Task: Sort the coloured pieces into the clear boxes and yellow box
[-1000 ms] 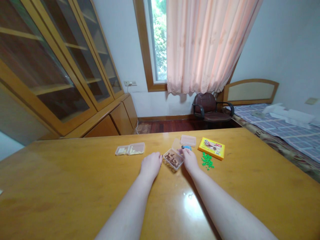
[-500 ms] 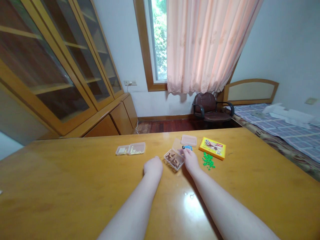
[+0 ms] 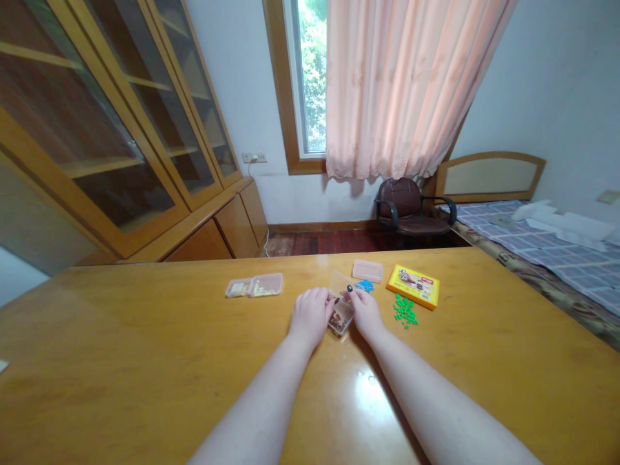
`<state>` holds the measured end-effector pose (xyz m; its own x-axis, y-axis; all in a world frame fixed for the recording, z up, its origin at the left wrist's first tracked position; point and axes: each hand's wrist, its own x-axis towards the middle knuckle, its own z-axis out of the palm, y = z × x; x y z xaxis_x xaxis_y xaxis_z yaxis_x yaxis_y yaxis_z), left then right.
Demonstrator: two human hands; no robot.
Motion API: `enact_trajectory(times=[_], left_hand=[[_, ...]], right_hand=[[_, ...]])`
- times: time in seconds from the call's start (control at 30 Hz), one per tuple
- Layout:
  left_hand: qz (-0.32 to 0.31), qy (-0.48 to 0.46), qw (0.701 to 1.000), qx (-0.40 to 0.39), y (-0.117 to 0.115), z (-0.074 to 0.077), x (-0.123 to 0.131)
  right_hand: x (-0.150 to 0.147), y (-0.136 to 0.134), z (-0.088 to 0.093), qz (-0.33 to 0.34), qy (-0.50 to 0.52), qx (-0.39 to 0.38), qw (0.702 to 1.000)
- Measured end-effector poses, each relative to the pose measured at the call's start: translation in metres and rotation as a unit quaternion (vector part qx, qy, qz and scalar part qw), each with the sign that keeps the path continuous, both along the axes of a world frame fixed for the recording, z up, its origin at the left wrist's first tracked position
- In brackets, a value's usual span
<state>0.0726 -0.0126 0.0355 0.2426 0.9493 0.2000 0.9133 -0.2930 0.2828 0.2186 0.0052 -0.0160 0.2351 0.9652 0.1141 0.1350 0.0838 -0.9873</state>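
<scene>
A small clear plastic box (image 3: 341, 319) holding brown bricks sits on the table between my two hands. Its clear lid (image 3: 340, 281) is folded back on the far side. My left hand (image 3: 310, 314) is closed on the box's left wall, thumb at the far edge and covering part of the bricks. On the opposite side, my right hand (image 3: 365, 311) grips the right wall, its dark-nailed thumb near the lid hinge. Blue bricks (image 3: 366, 285) lie in a small pile just beyond my right hand. Green bricks (image 3: 405, 310) are heaped loose to its right.
A yellow product box (image 3: 414, 286) lies behind the green pile. An empty-looking clear case (image 3: 367, 270) stands at the back. Farther left is an opened clear case (image 3: 265, 285) with pale pieces. The wooden table (image 3: 145, 361) ends before a brown armchair (image 3: 405, 203).
My left hand has moved right and forward from beside the box to its left wall. My right hand stays at the right wall. The box's lid now stands more raised.
</scene>
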Motion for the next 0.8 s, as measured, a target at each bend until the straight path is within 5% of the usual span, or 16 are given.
enact_trajectory(times=[0.37, 0.5, 0.6, 0.8], left_hand=[[0.114, -0.228, 0.966, -0.032, 0.035, -0.025, -0.042], [0.081, -0.076, 0.991, -0.075, 0.033, -0.022, -0.047], [0.117, 0.080, 0.977, -0.157, 0.024, -0.020, -0.046], [0.163, 0.151, 0.956, -0.194, 0.005, -0.022, -0.013]], right_hand=[[0.009, 0.007, -0.008, -0.024, 0.018, -0.004, 1.000], [0.010, 0.011, -0.012, -0.034, 0.051, -0.010, 0.998], [0.010, 0.012, -0.013, -0.041, 0.057, -0.015, 0.997], [0.007, 0.006, -0.006, -0.035, 0.045, -0.017, 0.998]])
